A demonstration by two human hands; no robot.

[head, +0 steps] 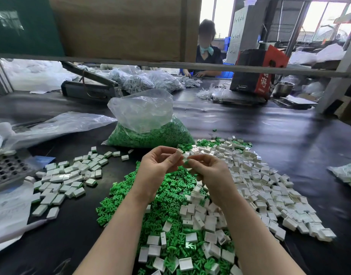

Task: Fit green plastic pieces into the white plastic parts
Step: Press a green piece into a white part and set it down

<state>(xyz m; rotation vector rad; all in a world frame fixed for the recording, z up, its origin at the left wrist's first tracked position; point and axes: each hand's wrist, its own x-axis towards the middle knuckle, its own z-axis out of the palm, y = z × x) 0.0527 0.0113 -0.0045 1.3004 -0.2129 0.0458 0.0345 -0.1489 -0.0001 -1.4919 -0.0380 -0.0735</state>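
My left hand (156,165) pinches a small white plastic part (179,152) between thumb and fingertips, raised above the table. My right hand (208,167) pinches a green plastic piece (187,161) right against that white part. Below my hands lies a heap of loose green pieces (160,205) mixed with white parts. A wide spread of white parts (270,185) covers the table to the right. A separate group of white parts showing green inside (65,175) lies to the left.
A clear bag of green pieces (149,128) stands behind my hands. Empty plastic bags (51,126) and a perforated grey tray (6,171) sit at the left. A person works across the black table (289,139), near a red-and-black box (258,70).
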